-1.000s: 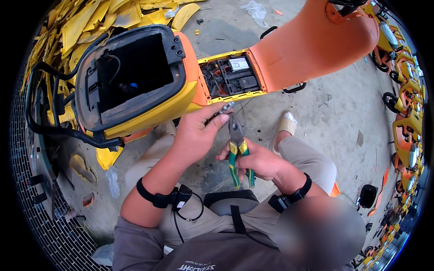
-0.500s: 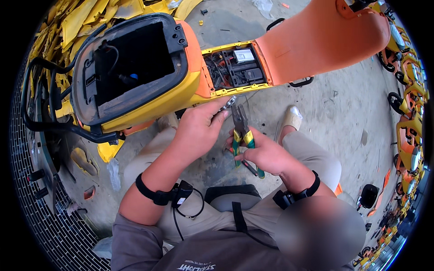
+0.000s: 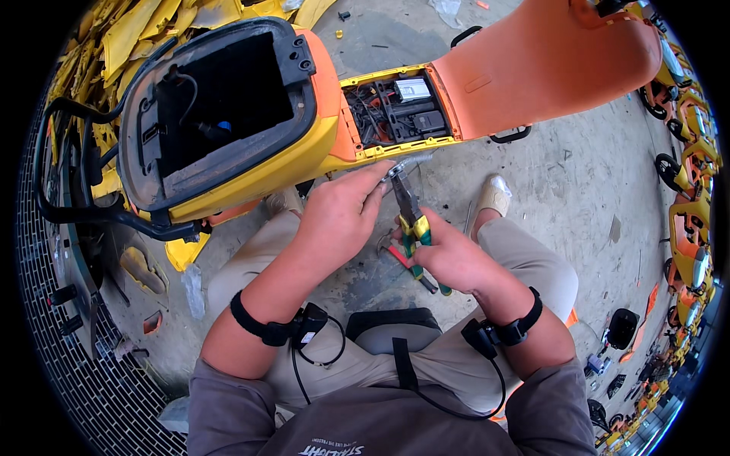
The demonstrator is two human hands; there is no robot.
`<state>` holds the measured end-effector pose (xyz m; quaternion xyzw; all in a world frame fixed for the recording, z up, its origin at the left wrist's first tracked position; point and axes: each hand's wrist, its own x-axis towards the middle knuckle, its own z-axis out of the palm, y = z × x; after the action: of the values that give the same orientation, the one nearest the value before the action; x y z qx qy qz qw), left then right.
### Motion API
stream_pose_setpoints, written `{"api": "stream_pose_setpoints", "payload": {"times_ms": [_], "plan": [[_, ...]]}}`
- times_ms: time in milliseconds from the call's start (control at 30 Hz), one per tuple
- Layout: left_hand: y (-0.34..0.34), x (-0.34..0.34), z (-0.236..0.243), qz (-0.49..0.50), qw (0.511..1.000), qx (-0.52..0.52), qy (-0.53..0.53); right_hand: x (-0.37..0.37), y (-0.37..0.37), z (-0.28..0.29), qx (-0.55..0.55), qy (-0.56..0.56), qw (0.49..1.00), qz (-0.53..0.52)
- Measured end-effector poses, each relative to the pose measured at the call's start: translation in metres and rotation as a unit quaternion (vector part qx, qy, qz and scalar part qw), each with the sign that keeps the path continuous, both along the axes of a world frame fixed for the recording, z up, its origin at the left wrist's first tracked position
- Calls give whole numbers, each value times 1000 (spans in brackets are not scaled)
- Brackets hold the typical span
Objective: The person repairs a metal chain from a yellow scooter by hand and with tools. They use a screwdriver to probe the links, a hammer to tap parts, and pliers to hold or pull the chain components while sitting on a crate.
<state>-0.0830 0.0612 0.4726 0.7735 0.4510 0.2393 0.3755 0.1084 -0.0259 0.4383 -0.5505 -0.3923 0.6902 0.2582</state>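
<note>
Clutching pliers (image 3: 409, 204), the right hand (image 3: 450, 254) curled closed; the left hand (image 3: 341, 210) pinched metal (image 3: 395, 169); any slip risked a nip!

Plenty of clutter around you here!
Yellow panels (image 3: 135, 47) heap up at your far left, clear plastic (image 3: 193, 292) lies crumpled on the grey floor (image 3: 578, 190) nearer you, dark brickwork (image 3: 84, 380) curves along that edge; and over on your right, yellow two-wheelers (image 3: 688, 216) line up, a black tub (image 3: 623, 327) near them!
</note>
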Motion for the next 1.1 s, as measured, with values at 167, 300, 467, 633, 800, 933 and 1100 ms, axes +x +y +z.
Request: {"api": "stream_pose_setpoints", "payload": {"times_ms": [167,300,467,633,800,933,1100], "plan": [[-1,-1,-7,-3,999,40,9,0,0,-2,-1,-9,1000,4],[-1,0,-12,0,997,72,20,0,0,4,-18,-5,1000,-3],[-2,1,-11,1,998,66,20,3,-3,-3,16,-21,999,18],[0,-1,-15,-7,994,104,34,4,-1,-1,-2,-25,999,36],[0,-1,-13,-13,992,120,41,6,0,-1,-20,5,999,28],[0,-2,-14,-15,989,139,51,5,4,9,-66,29,997,30],[2,-3,-15,-20,986,154,67,7,5,9,-53,16,997,51]]}}
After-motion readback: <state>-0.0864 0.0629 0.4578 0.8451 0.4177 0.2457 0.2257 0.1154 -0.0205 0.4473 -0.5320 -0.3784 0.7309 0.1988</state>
